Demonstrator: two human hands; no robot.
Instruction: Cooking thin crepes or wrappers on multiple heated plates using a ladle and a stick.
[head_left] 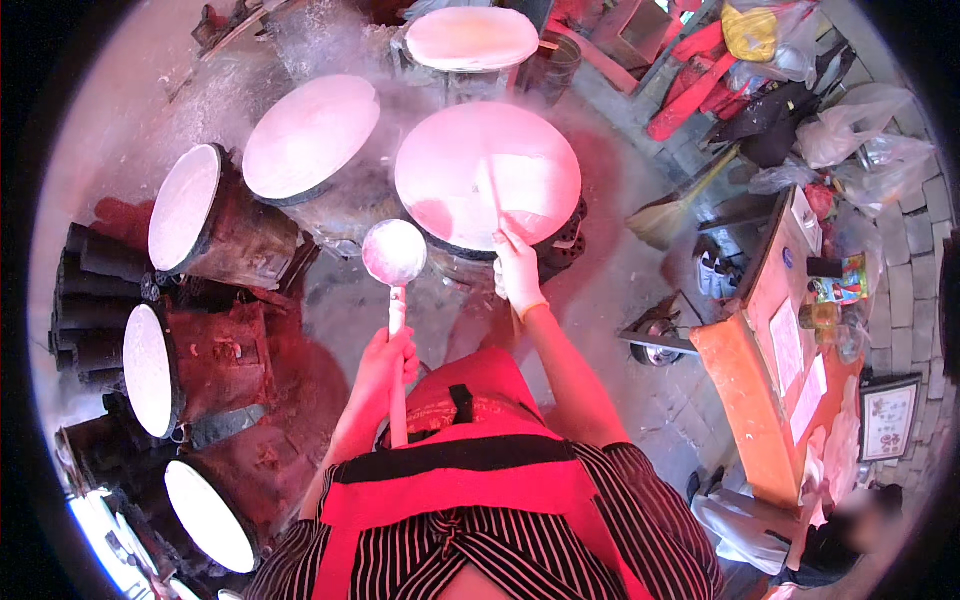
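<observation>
My left hand (383,362) is closed around the long pale handle of a ladle (394,252), whose round bowl is up and smeared whitish. The bowl hangs just left of the nearest round griddle (435,165). My right hand (517,270), out over that griddle's near edge, grips a thin stick (491,188) that reaches to about the middle of the pale surface. What the stick's far end is like is blurred. A smooth whitish layer covers the griddle; whether it is batter or a lid I cannot tell.
Several more pale-topped round drum stoves (312,138) curve around my left. Dark cylinders (100,290) are stacked beyond them. To the right are a broom (665,215), an orange-fronted table (730,385) with papers and jars, and plastic bags (855,125). Another person (840,540) is at lower right.
</observation>
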